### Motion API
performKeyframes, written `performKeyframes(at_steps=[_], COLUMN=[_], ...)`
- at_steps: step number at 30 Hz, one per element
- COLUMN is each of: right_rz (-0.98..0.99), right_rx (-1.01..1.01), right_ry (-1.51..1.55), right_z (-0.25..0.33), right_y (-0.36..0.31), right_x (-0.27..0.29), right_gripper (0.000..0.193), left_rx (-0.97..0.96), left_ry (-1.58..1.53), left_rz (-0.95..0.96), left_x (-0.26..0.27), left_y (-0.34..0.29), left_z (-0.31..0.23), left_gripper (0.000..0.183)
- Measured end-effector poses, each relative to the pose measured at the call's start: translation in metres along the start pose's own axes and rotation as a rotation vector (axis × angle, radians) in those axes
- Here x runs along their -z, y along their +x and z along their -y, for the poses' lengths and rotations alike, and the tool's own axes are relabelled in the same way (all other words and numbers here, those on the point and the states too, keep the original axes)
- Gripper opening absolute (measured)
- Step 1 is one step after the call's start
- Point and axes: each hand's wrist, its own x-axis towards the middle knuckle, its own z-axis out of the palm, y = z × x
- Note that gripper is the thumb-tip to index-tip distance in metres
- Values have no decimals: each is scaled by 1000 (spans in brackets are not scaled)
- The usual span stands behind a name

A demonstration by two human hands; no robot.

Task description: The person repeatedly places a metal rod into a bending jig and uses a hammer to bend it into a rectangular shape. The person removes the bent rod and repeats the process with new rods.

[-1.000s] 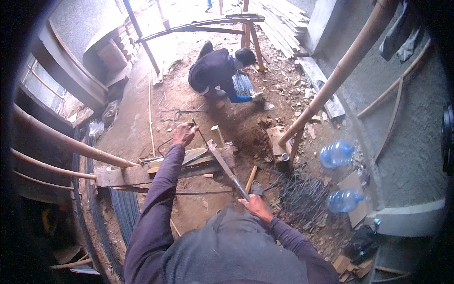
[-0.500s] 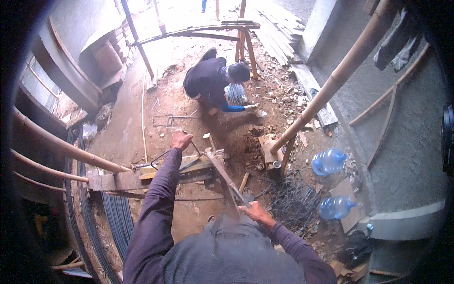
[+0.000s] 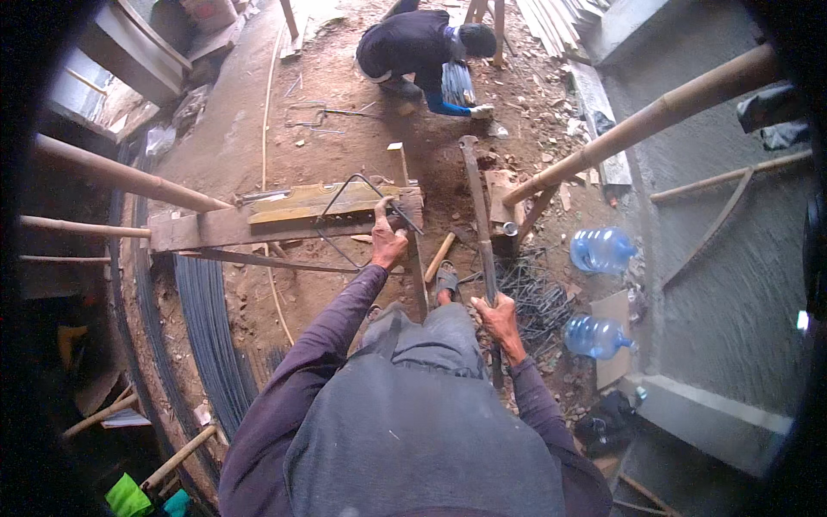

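My left hand (image 3: 389, 237) is closed on a bent steel rod (image 3: 332, 205) over the right end of a wooden bench (image 3: 207, 231). The rod is thin and dark, with several square corners like a rebar stirrup. A strip of yellowish wood (image 3: 310, 205) lies along the bench top. In my right hand (image 3: 500, 319), wrapped round its lower part, is a long steel bending bar (image 3: 475, 185). The bar points away from me, right of the bench and apart from it. Its notched head is at the far end.
A co-worker (image 3: 413, 52) crouches ahead beside a bundle of rods (image 3: 457, 84). Bent rods (image 3: 323, 114) lie on the dirt. Bamboo poles (image 3: 129, 172) slant in from both sides. At right are blue water jugs (image 3: 599, 250) and tangled wire (image 3: 534, 289); long bars (image 3: 207, 319) lie left.
The bending bar has come off the bench end and swung right. My left hand has turned the bent rod and brought it toward the bench's right end. The view has tipped downward.
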Motion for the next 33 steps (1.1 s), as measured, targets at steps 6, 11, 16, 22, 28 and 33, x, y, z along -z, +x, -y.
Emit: performKeyframes(at_steps=[6,11,16,22,28,33], right_rz=[71,169,119,97,260,229], right_rx=[-34,29,104,372,287,191], right_ry=[156,250,345,287,518,401], right_z=[19,68,116,168,204,186], right_y=[41,69,88,78,38,27], right_x=[-23,-63,-130,-185,-185,-168], right_gripper=[27,23,22,24,26,24], left_rx=[138,110,221,177,208,361], left_ry=[-4,-441,-758,-962,-898,-277], left_rz=[-160,-351,-627,-706,-534,-574], left_x=[-7,44,101,127,164,177], left_y=[29,56,44,15,4,-43], left_z=[-25,-59,-85,-126,-126,-2], left_gripper=[82,82,88,93,81,56])
